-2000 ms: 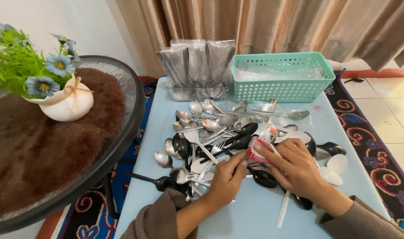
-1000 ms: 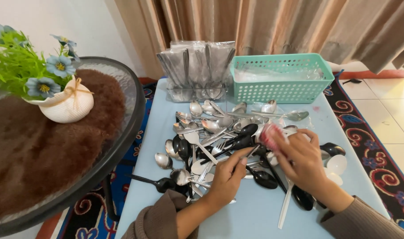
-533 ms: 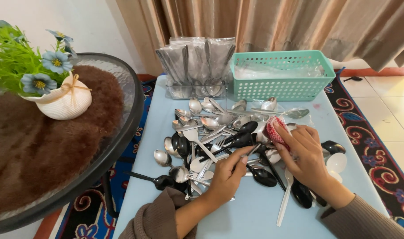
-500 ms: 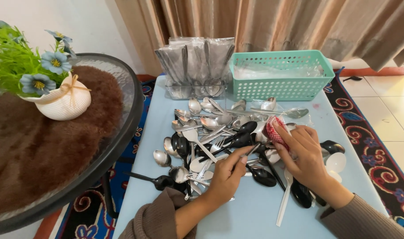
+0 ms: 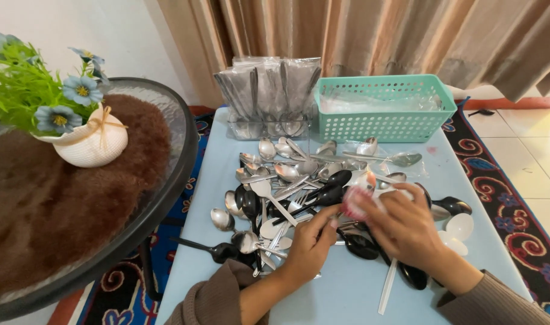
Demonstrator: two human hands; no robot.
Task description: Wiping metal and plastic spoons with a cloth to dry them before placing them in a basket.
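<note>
- Centre of the frame, slightly right: a small red-and-white crinkled wrapper [image 5: 354,201] sits pinched in the right hand [image 5: 407,229], fingers curled around it, just above the cutlery.
- The left hand [image 5: 311,244] reaches in from below, fingertips touching the wrapper's lower edge, fingers loosely bent; whether it grips anything I cannot tell.
- Beneath both hands lies a jumbled heap of steel, black and white spoons and forks [image 5: 287,186], spread over the pale blue bench [image 5: 214,156].
- Upper centre: clear plastic packs of steel cutlery [image 5: 266,96] stand upright at the bench's far edge.
- Just right of them, a teal perforated plastic basket [image 5: 386,108].
- Left side: a round glass table with brown fuzzy mat [image 5: 52,204], carrying a white pot of blue flowers [image 5: 88,141].
</note>
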